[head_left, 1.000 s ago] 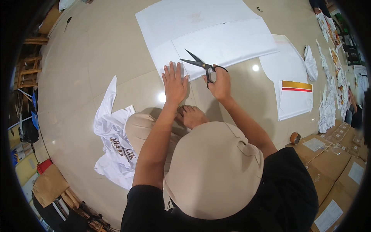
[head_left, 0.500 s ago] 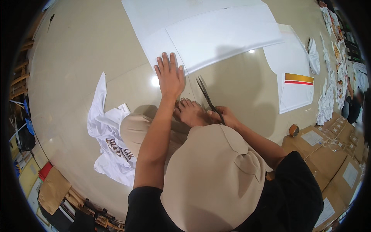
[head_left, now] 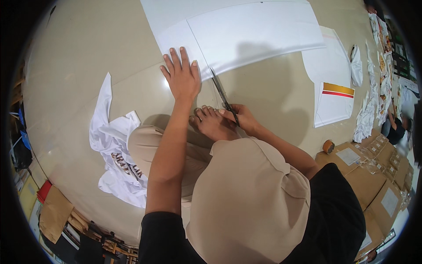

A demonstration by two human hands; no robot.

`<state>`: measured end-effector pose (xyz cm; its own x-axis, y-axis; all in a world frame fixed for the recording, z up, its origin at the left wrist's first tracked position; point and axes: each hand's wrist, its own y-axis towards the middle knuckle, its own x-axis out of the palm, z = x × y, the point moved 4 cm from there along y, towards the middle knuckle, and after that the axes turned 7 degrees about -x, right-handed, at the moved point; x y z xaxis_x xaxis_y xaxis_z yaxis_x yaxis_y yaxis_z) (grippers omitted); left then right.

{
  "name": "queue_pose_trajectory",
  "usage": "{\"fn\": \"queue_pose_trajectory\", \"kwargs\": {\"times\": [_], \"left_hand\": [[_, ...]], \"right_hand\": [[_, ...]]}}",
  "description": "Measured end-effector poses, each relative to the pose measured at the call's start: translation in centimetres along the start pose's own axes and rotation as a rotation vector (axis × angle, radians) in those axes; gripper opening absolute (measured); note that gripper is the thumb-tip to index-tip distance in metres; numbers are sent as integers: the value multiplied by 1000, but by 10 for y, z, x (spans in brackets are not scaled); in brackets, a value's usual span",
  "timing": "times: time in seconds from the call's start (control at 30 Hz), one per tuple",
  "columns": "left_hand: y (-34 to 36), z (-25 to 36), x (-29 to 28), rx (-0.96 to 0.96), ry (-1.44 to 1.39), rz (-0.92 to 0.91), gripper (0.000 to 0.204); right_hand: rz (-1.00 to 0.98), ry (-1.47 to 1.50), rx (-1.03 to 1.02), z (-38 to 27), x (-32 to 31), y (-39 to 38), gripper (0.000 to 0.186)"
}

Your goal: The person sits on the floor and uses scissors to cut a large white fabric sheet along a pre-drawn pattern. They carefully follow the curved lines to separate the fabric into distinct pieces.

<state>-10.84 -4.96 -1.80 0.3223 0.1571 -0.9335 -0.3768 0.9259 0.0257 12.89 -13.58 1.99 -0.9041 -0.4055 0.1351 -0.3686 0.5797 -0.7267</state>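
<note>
A large white sheet of fabric [head_left: 259, 33] lies on the tiled floor ahead of me, with a thin dark line running across its left part. My left hand [head_left: 182, 79] is flat with fingers spread, pressing on the sheet's near left corner. In my right hand [head_left: 241, 118] is a pair of long dark scissors [head_left: 222, 92], its fingers closed round the handles. The scissors' tips reach the near edge of the sheet, close to the lower end of the line. Whether the blades have gone into the fabric I cannot tell.
A crumpled white printed cloth [head_left: 121, 163] lies left of my knee. To the right are a white piece with gold and red stripes [head_left: 337, 91], a tape roll [head_left: 328, 146] and cardboard boxes [head_left: 365, 180]. Another person [head_left: 397, 130] sits at the far right beside white scraps [head_left: 367, 114].
My right hand has moved up and to the left, bringing the scissors' tips from the bare floor to the sheet's near edge. The left hand remains flat on the sheet.
</note>
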Motion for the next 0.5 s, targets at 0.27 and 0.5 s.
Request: {"fn": "queue_pose_trajectory", "kwargs": {"times": [0.27,0.5], "left_hand": [[-1,0,2,-25,37,-25,69],[-1,1,0,-17,12,-29,69]], "right_hand": [[-52,32,46,4,-5,-5,52],[-140,321,80,-3,-1,9,49]]}}
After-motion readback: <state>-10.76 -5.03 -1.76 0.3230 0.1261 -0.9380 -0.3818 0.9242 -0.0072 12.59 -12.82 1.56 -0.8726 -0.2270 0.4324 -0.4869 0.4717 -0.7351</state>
